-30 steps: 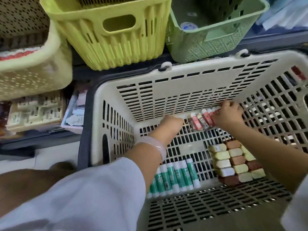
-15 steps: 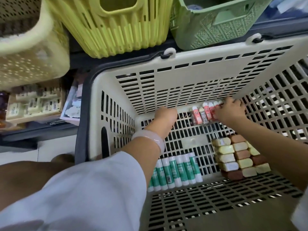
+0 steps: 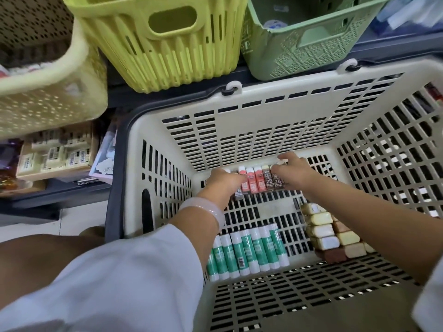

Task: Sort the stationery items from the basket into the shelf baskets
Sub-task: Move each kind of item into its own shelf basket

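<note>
Left hand: the person's left hand [image 3: 224,179], a pale bangle on its wrist, curled over one end of the row of small red and brown plastic lead-refill cases [image 3: 257,180] marked 2B.
Right hand: the right hand [image 3: 293,170] closed its fingers on the row's other end, so the cases sat squeezed between both hands.
Where the cases lay: on the floor of the large cream slotted plastic basket [image 3: 263,111], against its far wall.
Handling: likely light, stiff and smooth; a loose row probably buckles at the middle, so pressing inward from both ends looked the sound hold.
Nearby: green-and-white glue sticks [image 3: 249,252] and wrapped cream and brown erasers [image 3: 330,234] lay nearer the camera.
Shelf: a yellow ribbed plastic basket [image 3: 167,44] and a green lattice plastic basket [image 3: 306,41] stood above.
</note>
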{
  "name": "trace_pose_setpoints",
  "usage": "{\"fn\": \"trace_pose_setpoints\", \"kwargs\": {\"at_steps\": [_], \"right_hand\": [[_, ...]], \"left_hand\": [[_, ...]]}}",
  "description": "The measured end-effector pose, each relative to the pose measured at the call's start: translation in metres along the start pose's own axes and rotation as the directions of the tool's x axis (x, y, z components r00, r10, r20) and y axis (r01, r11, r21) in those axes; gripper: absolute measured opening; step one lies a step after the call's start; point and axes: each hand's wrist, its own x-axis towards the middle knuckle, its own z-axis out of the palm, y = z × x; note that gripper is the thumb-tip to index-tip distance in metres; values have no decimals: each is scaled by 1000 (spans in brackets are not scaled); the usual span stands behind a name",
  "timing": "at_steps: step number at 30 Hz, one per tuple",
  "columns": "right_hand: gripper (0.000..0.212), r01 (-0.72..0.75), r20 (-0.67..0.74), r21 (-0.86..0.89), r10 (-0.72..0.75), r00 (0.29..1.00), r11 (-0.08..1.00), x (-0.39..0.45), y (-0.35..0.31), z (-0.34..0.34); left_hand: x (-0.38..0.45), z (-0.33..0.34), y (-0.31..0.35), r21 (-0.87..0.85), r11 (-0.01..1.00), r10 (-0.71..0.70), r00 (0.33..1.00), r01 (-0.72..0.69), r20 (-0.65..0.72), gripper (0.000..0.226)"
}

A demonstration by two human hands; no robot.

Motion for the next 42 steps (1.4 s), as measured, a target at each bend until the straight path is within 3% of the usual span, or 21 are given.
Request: {"fn": "trace_pose_setpoints", "kwargs": {"at_steps": [3,13,18,25,28,30,32,33,35,38,42], "right_hand": [[44,6,-3,30,-6,1000,1000,0,4,0],[42,-15,21,148,12,1000,989,-4,1,11],[41,-31,35,183,25,999,983,-5,1,10],[38,-49,62,238,35,997,970,-5,1,11],[40,-46,73,158,35,997,986,-7,-2,7],[45,14,65,-45,-11,998,999,-12,-8,1],[45,129,-10,-258,-136,991,958,-19,-21,-7],[41,201,-45,-262,-220,975,944,-26,-29,-9],[31,285,-11,-101,-288,958,953,-43,-45,-10],[25,233,193,250,-285,939,940,-69,-65,-8],[38,398,224,280,-462,858,874,-102,-95,-12]], "left_hand": [[5,2,-4,-62,998,-5,1000,4,-26,62],[12,10,-5,-191,981,-35,992,11,-120,23],[10,5,-6,-310,948,-94,993,67,-73,52],[2,3,1,-375,920,-102,994,112,46,50],[-2,4,4,-310,946,-96,995,96,17,44],[-11,2,10,-288,954,-77,997,80,19,34],[-21,-4,19,-285,956,-67,998,69,18,29],[-26,-6,23,-293,953,-71,997,76,26,30],[-40,-10,29,-340,937,-61,996,82,72,29],[-65,-12,38,-415,909,51,983,28,178,14],[-103,-47,48,-489,856,275,949,-168,156,10]]}}
